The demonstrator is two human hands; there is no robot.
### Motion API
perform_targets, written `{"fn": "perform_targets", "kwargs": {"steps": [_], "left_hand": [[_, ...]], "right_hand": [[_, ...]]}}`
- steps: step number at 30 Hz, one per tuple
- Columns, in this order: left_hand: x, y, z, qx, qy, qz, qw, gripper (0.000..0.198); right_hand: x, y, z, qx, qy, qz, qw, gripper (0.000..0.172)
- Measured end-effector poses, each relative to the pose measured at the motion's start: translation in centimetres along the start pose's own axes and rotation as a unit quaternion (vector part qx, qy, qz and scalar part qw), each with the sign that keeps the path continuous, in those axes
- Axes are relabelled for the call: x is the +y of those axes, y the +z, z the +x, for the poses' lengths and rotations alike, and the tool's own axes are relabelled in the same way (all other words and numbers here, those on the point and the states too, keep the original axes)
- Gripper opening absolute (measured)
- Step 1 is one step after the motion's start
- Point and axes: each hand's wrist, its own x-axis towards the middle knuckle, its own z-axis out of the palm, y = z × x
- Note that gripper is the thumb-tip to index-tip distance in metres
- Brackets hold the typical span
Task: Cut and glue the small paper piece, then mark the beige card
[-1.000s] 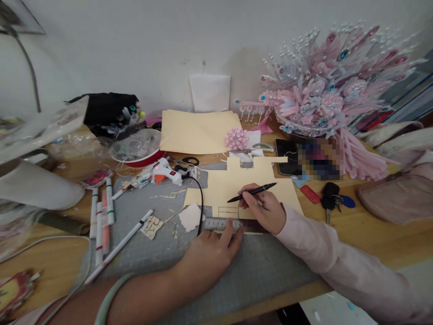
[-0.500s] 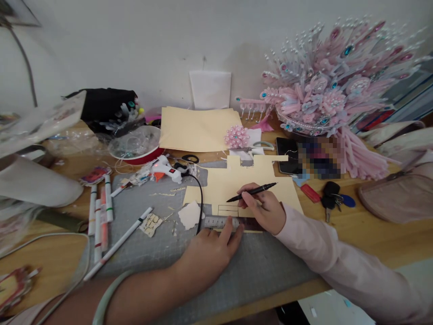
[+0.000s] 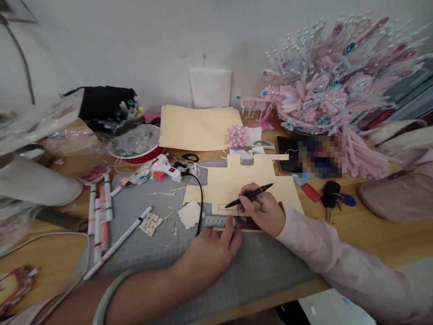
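Note:
My right hand (image 3: 262, 207) grips a black pen (image 3: 249, 195), its tip down and left, at the lines drawn on a cream card (image 3: 250, 180) with notched edges. Whether the tip touches the card I cannot tell. A metal ruler (image 3: 214, 221) lies along the card's lower edge. On that ruler rest the fingertips of my left hand (image 3: 216, 246), spread a little and pressing from above; nothing is gripped in them. Part of the ruler is hidden behind my hands.
A white glue gun (image 3: 165, 168) with a black cable lies left of the card on the grey mat (image 3: 145, 253). Several markers (image 3: 108, 198) are further left. Scissors (image 3: 264, 144), a phone (image 3: 287, 155), keys (image 3: 329, 198) and a pink beaded headdress (image 3: 321, 99) stand or lie beyond and right.
My right hand has tilted and shifted slightly, bringing the pen tip lower and a little left on the drawn lines. My left hand stays on the ruler.

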Motion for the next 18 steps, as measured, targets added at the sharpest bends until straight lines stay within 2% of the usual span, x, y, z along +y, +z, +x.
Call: {"fn": "perform_targets", "kwargs": {"steps": [8,18], "left_hand": [[0.10,-0.16,-0.22,0.012,0.017,0.014,1.000,0.040],[-0.02,-0.22,0.03,-0.003,0.030,0.013,0.999,0.039]], "right_hand": [[0.01,0.21,-0.01,-0.009,0.011,0.005,1.000,0.003],[0.53,0.86,-0.31,-0.046,0.013,0.022,0.999,0.004]]}}
